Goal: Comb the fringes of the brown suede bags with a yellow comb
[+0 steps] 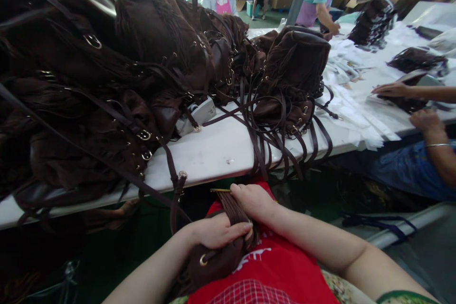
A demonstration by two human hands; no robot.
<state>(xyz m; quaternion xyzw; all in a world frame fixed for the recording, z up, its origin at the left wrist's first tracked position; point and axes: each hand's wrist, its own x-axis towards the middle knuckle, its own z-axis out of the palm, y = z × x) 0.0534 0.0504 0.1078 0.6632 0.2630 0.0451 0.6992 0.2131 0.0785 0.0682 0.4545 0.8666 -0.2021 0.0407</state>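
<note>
A dark brown bag (pixel 213 266) with a gold eyelet rests on my lap, against the red apron (pixel 285 266). My left hand (pixel 221 232) lies over the bag, its fingers closed round the gathered base of the fringe. Just beyond it, my right hand (pixel 252 203) is closed at the fringe (pixel 230 204), whose strands are drawn together away from me. A thin yellow strip (pixel 220 190) sticks out leftward beside the right fingers; its kind is not clear. The bag's underside and most fingertips are hidden.
Brown fringed bags (pixel 153 33) with buckled straps are heaped on the white table (pixel 210 156); straps (pixel 285 152) hang over its edge. At right, a co-worker's hands (pixel 395 89) touch a dark piece. White strips (pixel 356 104) lie there. Other people are further back.
</note>
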